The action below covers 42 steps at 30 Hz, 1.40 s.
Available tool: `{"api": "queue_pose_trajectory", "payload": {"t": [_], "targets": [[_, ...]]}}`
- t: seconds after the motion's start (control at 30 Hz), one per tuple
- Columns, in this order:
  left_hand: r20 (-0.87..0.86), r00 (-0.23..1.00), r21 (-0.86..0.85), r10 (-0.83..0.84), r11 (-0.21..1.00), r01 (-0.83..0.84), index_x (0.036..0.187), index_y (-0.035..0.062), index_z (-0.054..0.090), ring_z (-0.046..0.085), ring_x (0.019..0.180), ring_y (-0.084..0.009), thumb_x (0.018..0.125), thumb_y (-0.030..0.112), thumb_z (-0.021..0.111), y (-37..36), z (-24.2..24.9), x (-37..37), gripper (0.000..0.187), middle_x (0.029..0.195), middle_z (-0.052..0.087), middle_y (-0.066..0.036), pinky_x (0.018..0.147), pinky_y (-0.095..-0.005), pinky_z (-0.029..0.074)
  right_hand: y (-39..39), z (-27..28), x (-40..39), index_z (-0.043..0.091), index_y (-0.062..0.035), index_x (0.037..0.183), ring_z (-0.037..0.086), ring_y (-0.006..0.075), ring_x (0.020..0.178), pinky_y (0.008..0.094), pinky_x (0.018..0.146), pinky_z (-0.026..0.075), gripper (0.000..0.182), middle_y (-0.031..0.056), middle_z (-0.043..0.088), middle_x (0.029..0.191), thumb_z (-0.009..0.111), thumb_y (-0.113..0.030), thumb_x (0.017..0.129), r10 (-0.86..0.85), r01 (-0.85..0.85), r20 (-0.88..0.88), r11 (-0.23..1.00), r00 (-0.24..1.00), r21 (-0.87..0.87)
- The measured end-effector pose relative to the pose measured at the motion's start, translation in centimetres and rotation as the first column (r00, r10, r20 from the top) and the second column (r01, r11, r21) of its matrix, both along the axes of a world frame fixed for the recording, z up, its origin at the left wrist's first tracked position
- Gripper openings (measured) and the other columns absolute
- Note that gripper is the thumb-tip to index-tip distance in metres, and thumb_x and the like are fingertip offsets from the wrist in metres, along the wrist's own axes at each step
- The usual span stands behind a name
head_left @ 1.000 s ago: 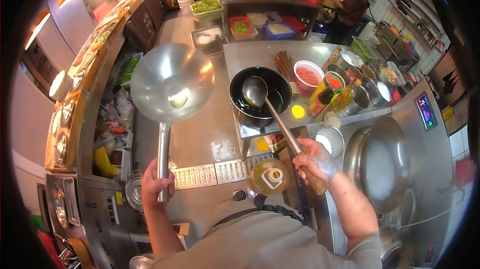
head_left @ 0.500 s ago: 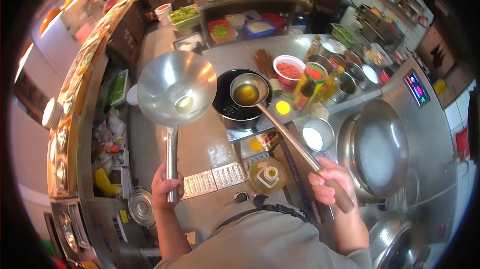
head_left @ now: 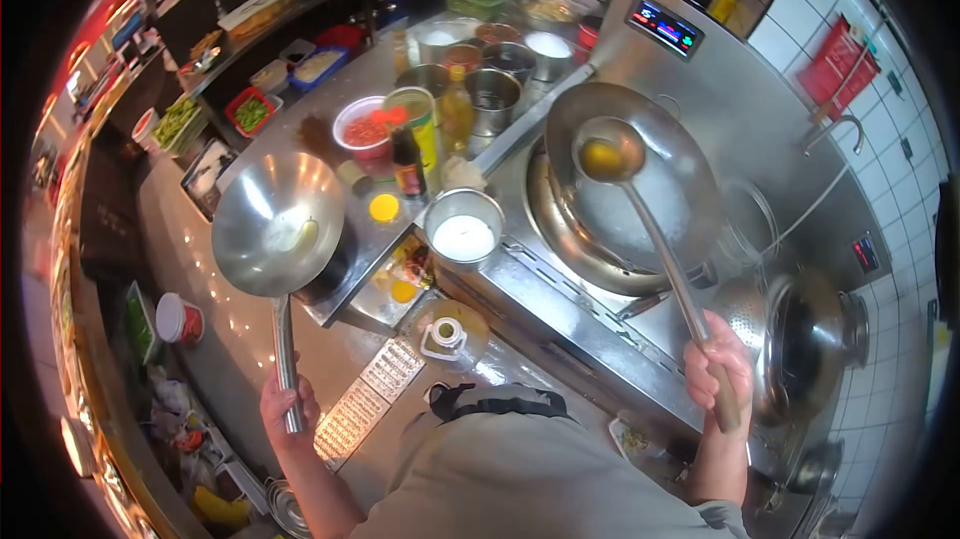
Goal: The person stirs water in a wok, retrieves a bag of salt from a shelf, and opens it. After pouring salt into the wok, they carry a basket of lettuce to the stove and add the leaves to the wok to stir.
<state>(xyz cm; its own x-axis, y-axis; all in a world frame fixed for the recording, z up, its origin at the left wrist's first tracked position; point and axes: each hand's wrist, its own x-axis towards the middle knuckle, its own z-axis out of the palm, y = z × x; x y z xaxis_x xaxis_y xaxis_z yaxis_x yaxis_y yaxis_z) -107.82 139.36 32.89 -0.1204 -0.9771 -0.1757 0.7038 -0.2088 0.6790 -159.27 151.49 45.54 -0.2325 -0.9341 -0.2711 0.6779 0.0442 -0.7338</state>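
Note:
My left hand [head_left: 289, 405] is wrapped round the metal handle of a round steel pan [head_left: 278, 229], raised at the left with a little yellowish liquid in it. My right hand [head_left: 719, 369] grips the long handle of a ladle [head_left: 612, 153]. Yellow liquid lies in the ladle's bowl, which is over a large wok [head_left: 690, 171] on the stove. Pale, cloudy contents [head_left: 625, 224] show inside the wok. Behind the steel pan, a dark pot [head_left: 333, 274] is mostly hidden.
A steel pot of white contents [head_left: 464, 237] stands left of the wok. Beyond it are a bowl of red food [head_left: 362, 139], an oil bottle [head_left: 456, 114] and several metal containers. A large oil jug [head_left: 447, 333] is near my body. A faucet [head_left: 848, 136] is at the right.
The view has turned right. The ladle has moved from over the dark pot to over the wok. The steel pan is still held at the left.

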Motion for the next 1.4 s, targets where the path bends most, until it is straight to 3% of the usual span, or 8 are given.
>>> {"api": "queue_pose_trajectory", "payload": {"t": [0.5, 0.6, 0.73, 1.03, 1.1, 1.17, 1.2, 1.4], "targets": [[0.172, 0.985, 0.039, -0.032, 0.999, 0.025, 0.125, -0.0094, 0.041, 0.055, 0.043, -0.0191, 0.069, 0.016, 0.069, -1.7, 0.1, 1.1, 0.068, 0.065, 0.059, -0.016, 0.036, -0.0258, 0.044, -8.8, -8.2, -2.9, 0.050, -0.0005, 0.125, 0.059, 0.0214, 0.052, 0.0341, 0.053, 0.048, 0.052, 0.0109, 0.059, 0.063, 0.053, -0.001, 0.073, 0.006, 0.475, -0.995, 0.879, -0.102, -0.043], [0.238, 0.970, 0.007, -0.045, 0.999, 0.044, 0.126, -0.0095, 0.041, 0.055, 0.042, -0.0211, 0.074, 0.027, 0.070, -1.8, -0.2, 1.6, 0.070, 0.064, 0.059, -0.018, 0.035, -0.0272, 0.042, -14.6, -6.1, -2.0, 0.039, -0.0029, 0.133, 0.048, 0.0137, 0.038, 0.0261, 0.032, 0.038, 0.060, 0.0059, 0.054, 0.058, 0.055, -0.001, 0.074, -0.133, 0.288, -0.827, 0.957, 0.546, 0.036], [0.156, 0.984, 0.101, 0.082, 0.990, -0.099, 0.127, -0.0074, 0.041, 0.056, 0.043, -0.0229, 0.084, 0.045, 0.058, -1.7, -0.2, 0.6, 0.070, 0.067, 0.060, -0.021, 0.035, -0.0281, 0.042, -26.4, -2.8, -0.6, 0.038, -0.0018, 0.133, 0.051, 0.0154, 0.040, 0.0283, 0.034, 0.040, 0.063, 0.0071, 0.053, 0.059, 0.057, 0.002, 0.073, -0.024, 0.059, -0.697, 0.998, 0.717, 0.026], [0.157, 0.842, 0.395, 0.516, 0.749, -0.532, 0.108, 0.0009, 0.058, 0.063, 0.054, -0.0255, 0.092, 0.045, 0.052, 5.7, -8.5, -0.1, 0.047, 0.069, 0.063, -0.013, 0.047, -0.0328, 0.055, -52.7, -5.6, -1.0, 0.044, 0.0056, 0.126, 0.054, 0.0193, 0.040, 0.0332, 0.038, 0.043, 0.061, 0.0106, 0.057, 0.062, 0.059, 0.000, 0.067, 0.096, -0.198, -0.926, 0.980, 0.365, 0.023], [0.425, 0.852, 0.671, 0.305, 0.526, -0.523, 0.127, 0.0186, 0.049, 0.043, 0.125, -0.0278, 0.085, 0.063, 0.053, 10.9, -12.2, 0.0, 0.061, 0.137, 0.046, -0.015, 0.095, -0.0510, 0.037, -54.5, -7.4, -2.7, 0.044, 0.0054, 0.126, 0.053, 0.0193, 0.040, 0.0336, 0.038, 0.043, 0.061, 0.0109, 0.057, 0.062, 0.059, 0.000, 0.067, 0.071, -0.165, -0.871, 0.986, 0.487, -0.012], [-0.324, 0.902, 0.610, 0.284, 0.792, -0.030, 0.119, 0.0149, 0.057, 0.059, 0.104, -0.0262, 0.087, 0.051, 0.057, 20.5, -21.7, 3.8, 0.048, 0.111, 0.064, -0.013, 0.086, -0.0435, 0.046, -54.4, -7.7, -4.4, 0.043, 0.0054, 0.126, 0.053, 0.0195, 0.040, 0.0339, 0.037, 0.043, 0.061, 0.0113, 0.057, 0.063, 0.058, 0.000, 0.068, 0.070, -0.120, -0.853, 0.993, 0.518, 0.009], [0.383, 0.911, 0.826, 0.155, 0.385, -0.413, 0.119, 0.0146, 0.056, 0.058, 0.103, -0.0262, 0.087, 0.050, 0.057, 18.9, -19.9, 0.7, 0.047, 0.110, 0.064, -0.013, 0.085, -0.0433, 0.045, -53.5, -7.4, -5.3, 0.043, 0.0055, 0.127, 0.053, 0.0195, 0.040, 0.0338, 0.037, 0.043, 0.061, 0.0111, 0.057, 0.063, 0.058, 0.000, 0.068, 0.062, -0.086, -0.853, 0.996, 0.518, 0.020], [0.486, 0.874, 0.834, -0.002, 0.302, -0.462, 0.114, 0.0128, 0.055, 0.057, 0.093, -0.0258, 0.088, 0.045, 0.057, 13.4, -19.8, -3.3, 0.042, 0.101, 0.062, -0.013, 0.077, -0.0421, 0.045, -49.0, -7.8, -11.6, 0.042, 0.0042, 0.128, 0.053, 0.0191, 0.041, 0.0331, 0.037, 0.043, 0.060, 0.0098, 0.055, 0.062, 0.057, -0.001, 0.070, 0.000, 0.067, -0.935, 0.997, 0.355, 0.025]]}}
